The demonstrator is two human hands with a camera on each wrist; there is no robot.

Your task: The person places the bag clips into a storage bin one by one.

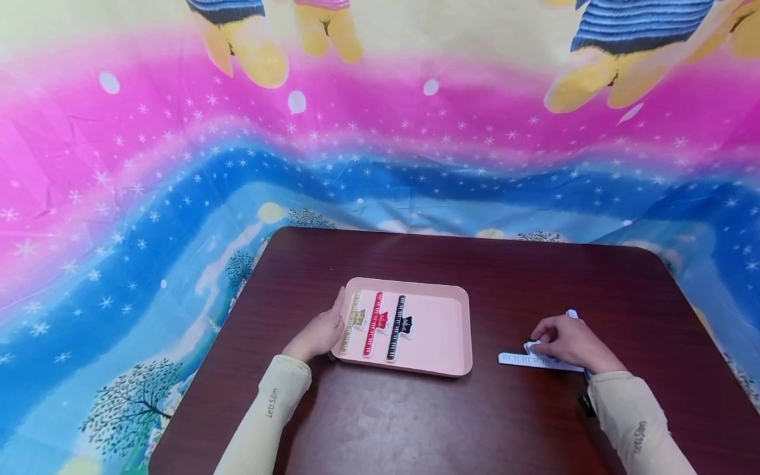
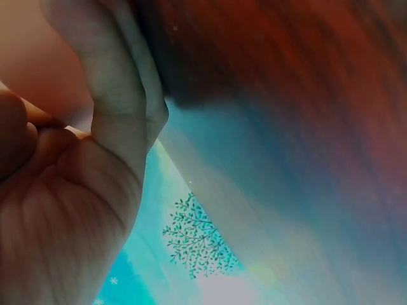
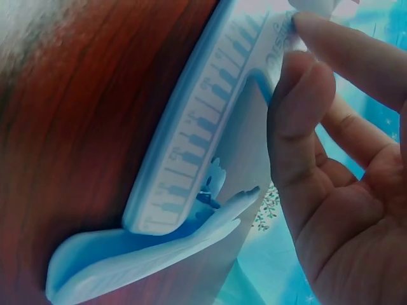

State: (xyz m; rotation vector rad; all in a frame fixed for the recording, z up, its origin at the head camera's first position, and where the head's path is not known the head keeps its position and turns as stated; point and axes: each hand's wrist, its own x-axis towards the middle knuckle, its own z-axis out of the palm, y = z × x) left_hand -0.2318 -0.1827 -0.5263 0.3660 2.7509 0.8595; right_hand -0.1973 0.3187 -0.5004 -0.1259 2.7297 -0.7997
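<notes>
A pink tray holds three clips with piano-key bars: a gold clip, a red clip and a black clip, side by side in its left half. My left hand lies against the tray's left wall, fingers stretched along it. To the right of the tray, my right hand pinches a white piano-key clip by its handle between thumb and forefinger. Another pale blue clip lies beside it, partly hidden under the hand; its end shows beyond the fingers in the head view.
Both sit on a dark red-brown table with rounded corners. Behind and around it hangs a colourful printed cloth. A small dark object shows by the right wrist, too little seen to identify.
</notes>
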